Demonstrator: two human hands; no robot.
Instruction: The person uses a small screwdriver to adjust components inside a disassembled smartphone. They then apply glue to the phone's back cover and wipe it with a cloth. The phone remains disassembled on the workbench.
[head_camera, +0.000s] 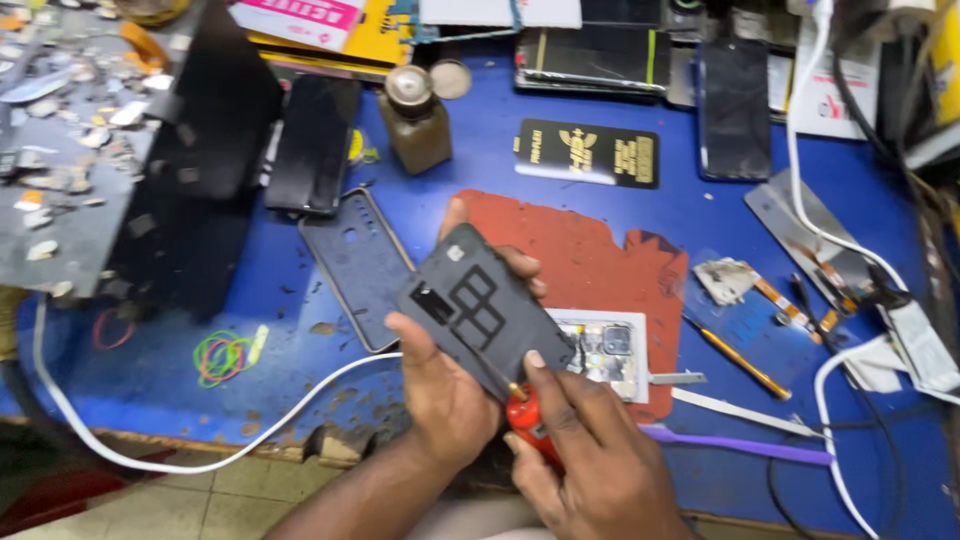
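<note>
My left hand (440, 385) grips a dark grey phone inner frame (480, 305), tilted above the blue bench, fingers wrapped behind it. My right hand (585, 450) holds a red-handled screwdriver (527, 420) whose tip meets the lower edge of the frame. Under the frame, an opened phone with its circuit board exposed (610, 350) lies on a torn red mat (590, 260). A dark phone back cover (355, 265) rests just left of my hands.
A brown bottle (415, 120) and black phones (315, 140) (733, 105) stand farther back. Tweezers (675, 378), a purple pry tool (740, 447), a yellow-tipped tool (740, 360), white cables (230, 440) and rubber bands (225, 355) lie around. A cluttered grey tray (60, 150) sits left.
</note>
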